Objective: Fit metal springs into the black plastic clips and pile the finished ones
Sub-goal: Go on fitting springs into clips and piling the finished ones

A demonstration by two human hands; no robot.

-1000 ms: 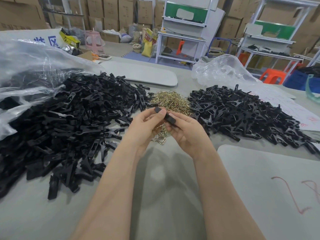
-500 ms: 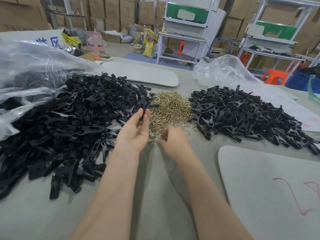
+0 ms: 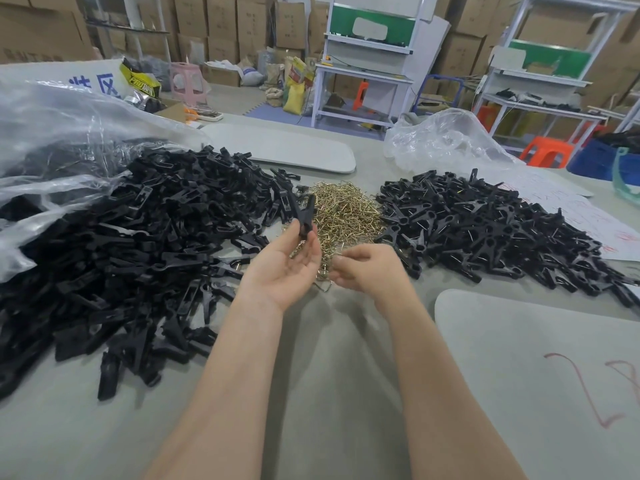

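Our left hand (image 3: pixel 280 268), palm up, pinches one black plastic clip (image 3: pixel 304 221) by its base, prongs forked upward, before the brass-coloured heap of wire springs (image 3: pixel 346 213). Our right hand (image 3: pixel 367 268) curls at that heap's near edge; gripping a spring or not, we cannot tell. Heap lies between a pile of loose black clip parts (image 3: pixel 138 244) and a pile of assembled black clips (image 3: pixel 485 230) on the grey table (image 3: pixel 329 375). Clear plastic bag (image 3: pixel 52 133) left; stacked cardboard boxes (image 3: pixel 221 15), white workbenches (image 3: pixel 363 76) behind.

Both bare forearms are stretched forward side by side. The left grip (image 3: pixel 280 268) is turned palm up, with a black clip (image 3: pixel 304 216) pinched at its fingertips. The right grip (image 3: pixel 369 268) is held knuckles up, fingers curled; whether anything is held cannot be told.
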